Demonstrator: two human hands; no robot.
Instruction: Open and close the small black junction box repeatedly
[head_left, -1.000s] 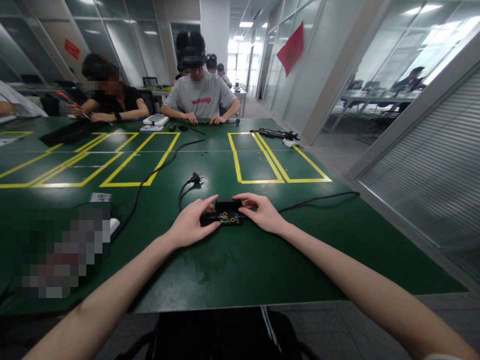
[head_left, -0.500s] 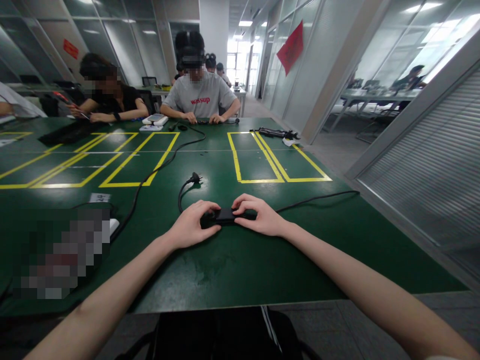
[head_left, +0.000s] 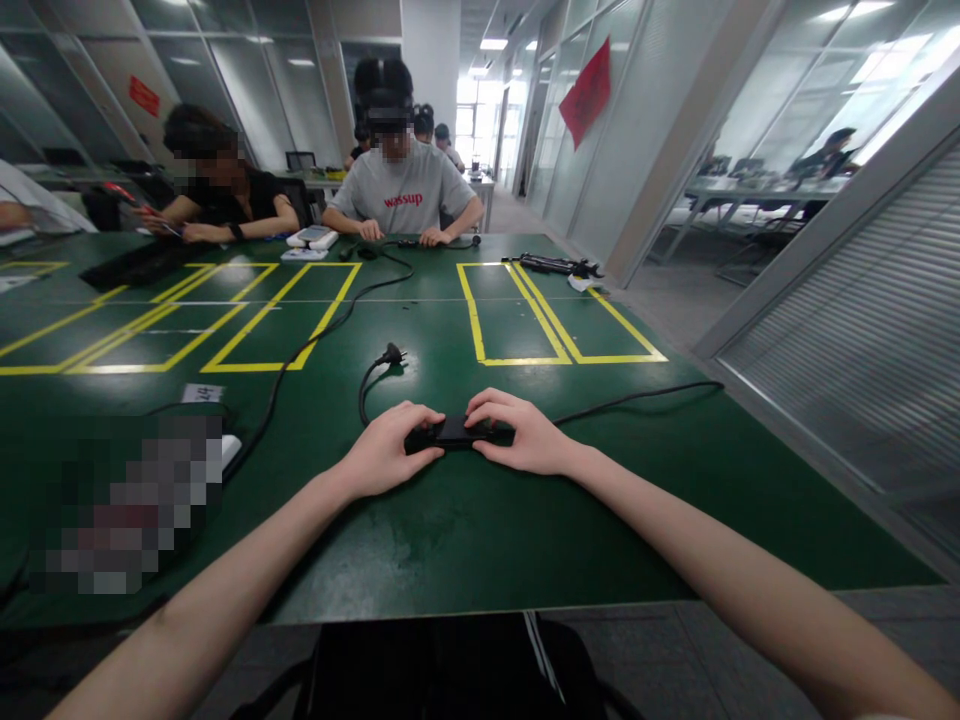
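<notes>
A black power adapter (head_left: 456, 431) lies on the green table in front of me, gripped at both ends. My left hand (head_left: 388, 446) is closed around its left end, thumb at the near side and fingers at the far side. On the right end, my right hand (head_left: 511, 432) holds it the same way. A black cord with a plug (head_left: 391, 354) curls out beyond my left hand, the prongs pointing right. Past my right hand a thin black cable (head_left: 637, 400) runs off to the right. My fingers hide the adapter's ends.
Yellow tape outlines (head_left: 525, 362) mark the green table (head_left: 465, 540). A long black cable (head_left: 281, 375) crosses it at left, near a blurred object (head_left: 142, 510) and a paper label (head_left: 202, 393). A folded black stand (head_left: 555, 265) lies far right. Co-workers (head_left: 409, 190) sit opposite.
Both hands keep their hold on the power adapter, with barely any finger movement. The whole view has shifted very slightly. The person opposite has drawn one hand a little to the left.
</notes>
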